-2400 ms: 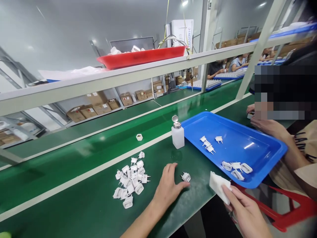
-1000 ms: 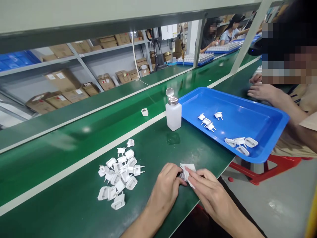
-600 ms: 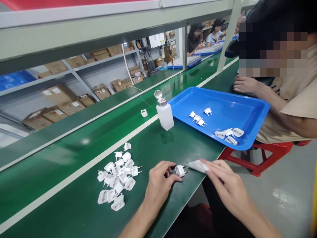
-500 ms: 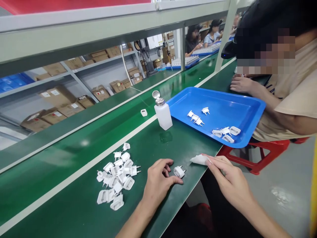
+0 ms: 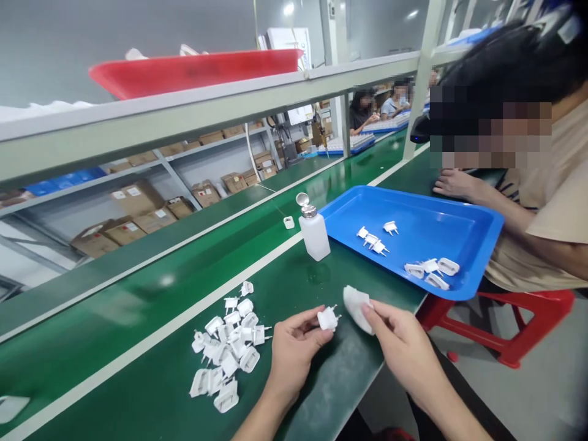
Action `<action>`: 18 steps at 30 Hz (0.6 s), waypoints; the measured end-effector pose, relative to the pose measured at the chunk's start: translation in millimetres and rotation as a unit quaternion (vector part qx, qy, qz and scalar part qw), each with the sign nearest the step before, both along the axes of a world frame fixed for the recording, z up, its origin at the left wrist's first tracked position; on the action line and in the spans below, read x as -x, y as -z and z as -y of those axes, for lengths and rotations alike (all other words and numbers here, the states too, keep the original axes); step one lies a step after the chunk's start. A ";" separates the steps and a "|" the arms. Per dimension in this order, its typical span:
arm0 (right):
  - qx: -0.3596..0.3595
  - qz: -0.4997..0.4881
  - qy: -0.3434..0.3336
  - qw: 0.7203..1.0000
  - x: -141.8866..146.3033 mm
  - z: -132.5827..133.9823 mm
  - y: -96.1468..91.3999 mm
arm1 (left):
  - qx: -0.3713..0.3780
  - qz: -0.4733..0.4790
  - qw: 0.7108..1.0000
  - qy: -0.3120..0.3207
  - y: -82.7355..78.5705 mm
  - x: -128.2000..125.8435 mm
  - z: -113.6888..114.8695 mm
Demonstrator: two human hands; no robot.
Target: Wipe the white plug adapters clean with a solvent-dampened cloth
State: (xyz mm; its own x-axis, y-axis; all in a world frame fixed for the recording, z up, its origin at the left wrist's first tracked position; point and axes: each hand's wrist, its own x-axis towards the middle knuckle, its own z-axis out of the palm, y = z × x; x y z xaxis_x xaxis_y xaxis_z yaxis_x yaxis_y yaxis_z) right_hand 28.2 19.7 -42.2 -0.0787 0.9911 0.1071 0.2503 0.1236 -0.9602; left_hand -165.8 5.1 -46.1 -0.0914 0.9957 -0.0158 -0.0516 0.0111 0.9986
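Note:
Between the thumb and fingers of my left hand (image 5: 296, 343) is a white two-pin plug piece (image 5: 327, 318), its pins pointing right. My right hand (image 5: 400, 334) pinches a folded white cloth (image 5: 357, 308) just to the right of the plug piece, with a small gap between them. Left of my hands lies a loose pile of similar white plug pieces (image 5: 232, 343) on the green table. Beyond my hands stands a white pump bottle (image 5: 315, 236) with its metal lid flipped up.
A blue tray (image 5: 441, 220) with several plug pieces sits at the table's right edge. A single white piece (image 5: 288, 222) lies behind the bottle. To the right, a person sits near a red stool (image 5: 505, 331). A metal rail (image 5: 206, 116) crosses above the table.
My left hand has closed on the plug piece and lifted it from the table. The cloth in my right hand has turned more upright. The camera view has tilted up.

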 end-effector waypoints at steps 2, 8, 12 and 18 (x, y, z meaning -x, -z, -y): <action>0.054 -0.094 -0.010 0.994 19.1 8.9 3.8 | 0.002 0.045 0.999 0.004 -0.8 0.4 0.0; 0.102 -0.234 0.010 0.967 55.7 31.4 14.5 | 0.013 0.064 0.997 -0.030 -2.0 -3.2 3.4; -0.005 -0.136 0.039 0.990 61.9 41.9 24.0 | 0.008 0.079 0.996 -0.039 -3.2 -2.0 1.3; -0.364 0.025 -0.033 0.931 52.3 32.9 33.7 | 0.004 0.083 0.996 -0.026 -4.5 0.8 0.4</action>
State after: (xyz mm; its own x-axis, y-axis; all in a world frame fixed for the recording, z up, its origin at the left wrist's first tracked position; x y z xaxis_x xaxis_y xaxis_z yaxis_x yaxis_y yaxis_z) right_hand -24.2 -13.2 -75.8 -0.1601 0.6507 0.7422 0.2602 0.7532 -0.6042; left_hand -166.7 4.7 -41.6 -0.1392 0.9893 -0.0428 -0.2176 0.0116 0.9760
